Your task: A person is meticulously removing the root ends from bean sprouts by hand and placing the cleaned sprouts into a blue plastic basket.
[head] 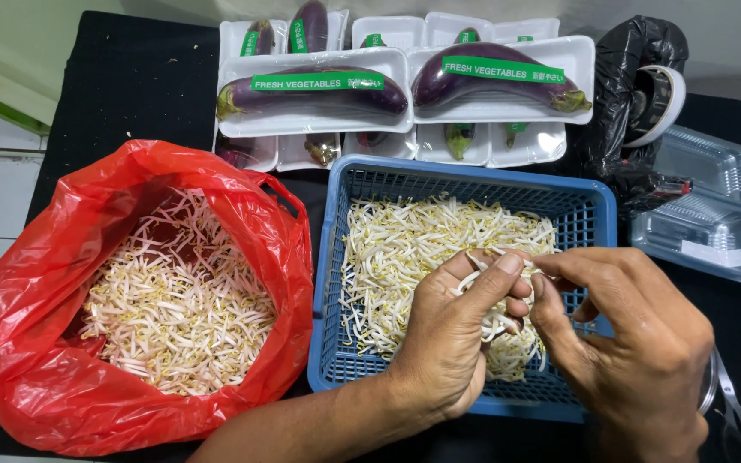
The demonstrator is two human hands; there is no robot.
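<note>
Both hands work over a blue basket [336, 283] of bean sprouts [405, 249] on a black-covered table [130, 77]. The left hand [448, 343] is curled around a small bunch of sprouts, thumb and forefinger pinching a few strands at the top. The right hand [636, 343] meets it from the side, its fingertips [542, 287] closed on the ends of those same strands, so the picked-up sprouts sit between the two hands, just above the basket's right half. The basket holds a loose layer that covers most of its floor, so plenty there looks unhandled. To the left, a red plastic bag [27, 343] stands open with a large heap of sprouts [182, 309] inside; whether that heap is the finished lot or the supply cannot be told. Behind the basket lie white trays of wrapped eggplants [319, 90], and to the right a black bag [628, 86], empty clear boxes [705, 223] and scissors [735, 403]. By that look, the sorting seems somewhere midway.
</note>
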